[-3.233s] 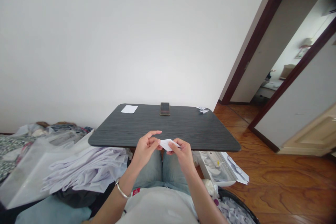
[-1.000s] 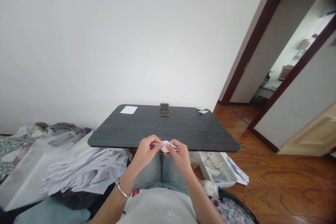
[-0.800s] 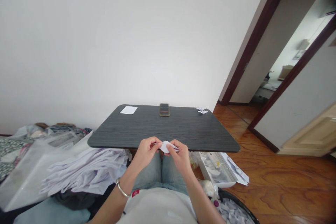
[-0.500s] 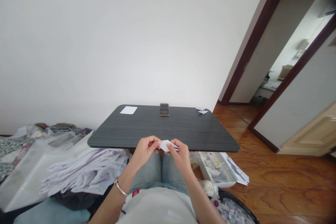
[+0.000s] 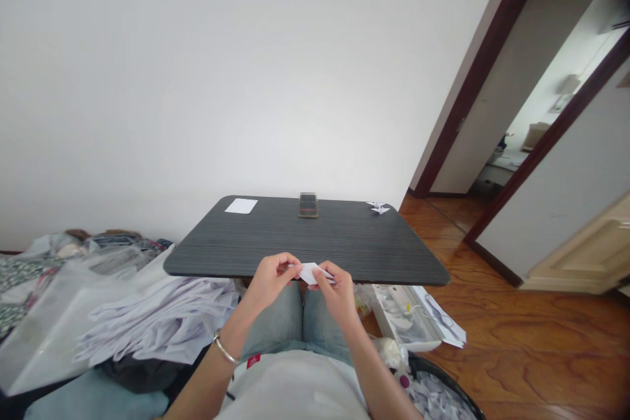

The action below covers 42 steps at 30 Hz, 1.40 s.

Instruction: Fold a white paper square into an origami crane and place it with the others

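Here, remotely, I see the left hand (image 5: 272, 283) and right hand (image 5: 340, 292) each pinching folded paper (image 5: 308, 273) near the table (image 5: 315, 236).

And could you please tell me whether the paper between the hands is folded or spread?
Folded: the paper is a compact, angular piece held between the left hand and right hand.

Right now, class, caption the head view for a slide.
Left hand and right hand hold a folded paper by the near edge of the table.
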{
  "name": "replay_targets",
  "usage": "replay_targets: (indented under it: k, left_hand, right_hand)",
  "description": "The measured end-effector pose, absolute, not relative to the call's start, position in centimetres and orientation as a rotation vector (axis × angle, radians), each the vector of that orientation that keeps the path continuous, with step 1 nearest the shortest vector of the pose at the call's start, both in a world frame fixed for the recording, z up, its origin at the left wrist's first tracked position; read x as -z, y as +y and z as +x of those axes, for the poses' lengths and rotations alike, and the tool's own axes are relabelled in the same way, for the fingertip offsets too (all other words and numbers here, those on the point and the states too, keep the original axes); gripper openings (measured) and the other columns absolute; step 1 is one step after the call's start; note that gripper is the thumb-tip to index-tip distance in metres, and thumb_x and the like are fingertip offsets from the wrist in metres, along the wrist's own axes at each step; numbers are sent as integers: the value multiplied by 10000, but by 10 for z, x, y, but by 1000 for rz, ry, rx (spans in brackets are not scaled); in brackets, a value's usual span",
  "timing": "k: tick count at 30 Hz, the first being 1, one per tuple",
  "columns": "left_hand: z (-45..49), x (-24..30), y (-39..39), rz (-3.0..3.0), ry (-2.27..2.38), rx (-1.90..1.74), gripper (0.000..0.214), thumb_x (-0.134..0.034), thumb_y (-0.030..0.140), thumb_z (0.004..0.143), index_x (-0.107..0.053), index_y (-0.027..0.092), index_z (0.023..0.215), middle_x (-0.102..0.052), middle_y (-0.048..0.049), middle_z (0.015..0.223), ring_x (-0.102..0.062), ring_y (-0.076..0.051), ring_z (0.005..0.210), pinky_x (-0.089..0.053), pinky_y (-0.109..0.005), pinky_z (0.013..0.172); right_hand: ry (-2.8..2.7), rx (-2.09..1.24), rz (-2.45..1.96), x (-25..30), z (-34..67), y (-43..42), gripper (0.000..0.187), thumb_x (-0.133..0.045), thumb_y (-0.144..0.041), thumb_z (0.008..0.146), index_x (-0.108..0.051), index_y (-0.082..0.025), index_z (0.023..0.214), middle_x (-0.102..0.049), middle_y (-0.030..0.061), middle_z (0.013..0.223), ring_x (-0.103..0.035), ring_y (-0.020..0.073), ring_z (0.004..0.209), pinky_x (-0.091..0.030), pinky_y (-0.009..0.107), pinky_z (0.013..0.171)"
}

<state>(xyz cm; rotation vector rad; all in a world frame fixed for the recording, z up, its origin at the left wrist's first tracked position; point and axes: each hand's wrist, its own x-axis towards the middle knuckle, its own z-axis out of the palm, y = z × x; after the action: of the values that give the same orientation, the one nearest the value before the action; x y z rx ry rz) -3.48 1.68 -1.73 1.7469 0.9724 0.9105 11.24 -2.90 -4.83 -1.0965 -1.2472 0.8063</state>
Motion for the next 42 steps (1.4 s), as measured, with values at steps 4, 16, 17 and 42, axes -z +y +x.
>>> replay_targets:
  k: [4,16,17,42]
  left_hand:
    - [-40,17,20,1683,939,-931,220,-607,333,729,-607,116,691,-614,-16,588,-540,-107,511,-440,-214,504]
    - [-39,16,19,1471,822,-1041,405,-631,343,727,-549,132,1063,-659,-34,747,-638,-146,662,-512,-231,553]
    - [-38,17,19,1485,832,-1042,421,-660,316,699,-555,135,1065,-659,-29,750,-631,-140,645,-499,-217,530]
    - [-38,16,3,2082,789,-1424,144,-594,204,790,-686,198,680,-734,-59,806,-675,-181,752,-513,-287,708]
  right_hand:
    - [-1231,-803,-1113,48,114,-29,318,-552,-444,780,-548,-175,609,-548,-17,514,-536,138,487,-442,222,471]
    - [-1157,-823,-1103,53,114,-26,300,-579,-443,777,-611,-167,665,-618,-1,524,-590,153,498,-459,233,491]
    - [-1152,-828,-1095,54,113,-25,292,-583,-438,776,-624,-166,678,-621,-1,527,-592,153,503,-463,234,499]
    - [-990,-992,-758,47,116,-28,182,-761,-314,618,-646,-200,703,-671,-6,597,-643,153,541,-501,245,520]
